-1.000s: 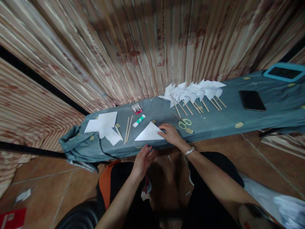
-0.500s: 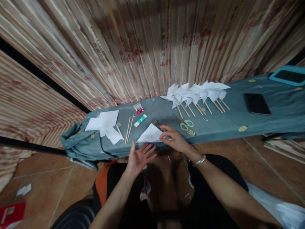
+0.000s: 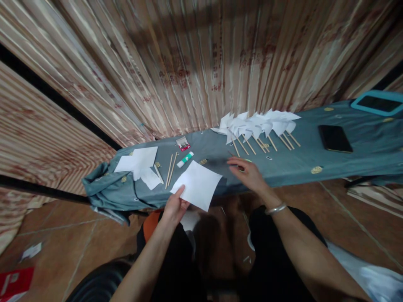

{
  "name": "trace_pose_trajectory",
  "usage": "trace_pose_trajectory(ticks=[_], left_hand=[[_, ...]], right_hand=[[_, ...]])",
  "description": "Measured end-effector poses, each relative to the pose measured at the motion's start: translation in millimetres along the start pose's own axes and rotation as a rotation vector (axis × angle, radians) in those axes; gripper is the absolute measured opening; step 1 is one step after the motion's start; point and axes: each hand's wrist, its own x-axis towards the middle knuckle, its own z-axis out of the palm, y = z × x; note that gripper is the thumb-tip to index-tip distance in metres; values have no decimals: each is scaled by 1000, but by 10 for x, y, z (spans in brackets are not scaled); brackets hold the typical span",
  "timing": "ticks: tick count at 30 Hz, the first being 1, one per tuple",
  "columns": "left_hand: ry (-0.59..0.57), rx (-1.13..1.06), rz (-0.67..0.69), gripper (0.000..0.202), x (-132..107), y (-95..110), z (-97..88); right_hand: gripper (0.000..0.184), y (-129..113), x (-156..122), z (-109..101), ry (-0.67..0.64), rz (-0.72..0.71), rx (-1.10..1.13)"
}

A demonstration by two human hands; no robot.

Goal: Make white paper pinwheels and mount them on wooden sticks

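Note:
A white square of paper (image 3: 201, 184) tilts up off the near edge of the cloth-covered table, its lower corner past the edge. My left hand (image 3: 176, 207) pinches it by the left corner, thumb on top. Farther right, my right hand (image 3: 247, 172) is over the scissors, fingers bent around the handles. Most of the scissors is hidden by that hand; a bit of pale green handle (image 3: 248, 160) and the thin blade tip show.
Paper pinwheels on sticks (image 3: 258, 126) lie in a row at the back. Left of the held paper are a glue stick (image 3: 185, 160), a small red box (image 3: 183, 144), wooden sticks (image 3: 170, 170) and white paper sheets (image 3: 145, 157). A dark tablet (image 3: 335, 138) and blue-framed device (image 3: 378, 102) lie right.
The paper, a folded triangle flat on the table before, is now an unfolded square lifted in my left hand. My right hand has left the paper and moved right onto the scissors.

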Motion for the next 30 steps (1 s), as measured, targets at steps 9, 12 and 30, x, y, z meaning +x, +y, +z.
trace_pose_trajectory(ticks=[9, 12, 30], left_hand=[[-112, -39, 220, 14, 42, 349, 435], [-93, -72, 265, 15, 61, 418, 457], [-80, -244, 399, 9, 326, 487, 548]], right_hand=[[27, 267, 146, -275, -135, 285, -803], [20, 224, 211, -187, -154, 281, -843], [40, -211, -163, 112, -179, 556, 924]])
